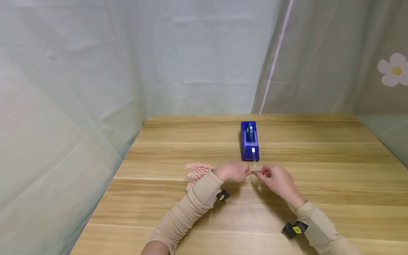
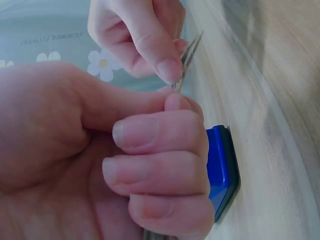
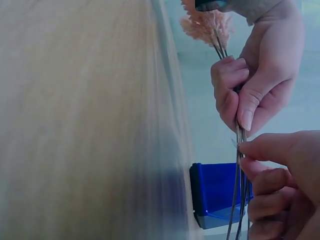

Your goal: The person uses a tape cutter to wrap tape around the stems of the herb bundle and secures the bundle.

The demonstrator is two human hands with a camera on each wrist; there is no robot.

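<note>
I had a light wooden table (image 1: 318,184) under me, grain running across. A blue tape dispenser (image 1: 249,141) sat directly on it toward the far side, nose facing me. Pink flower sprigs (image 1: 197,171) rested on the boards left of centre.

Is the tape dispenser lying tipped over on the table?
No, the blue tape dispenser stands upright on the wooden table, just beyond both hands.
</note>
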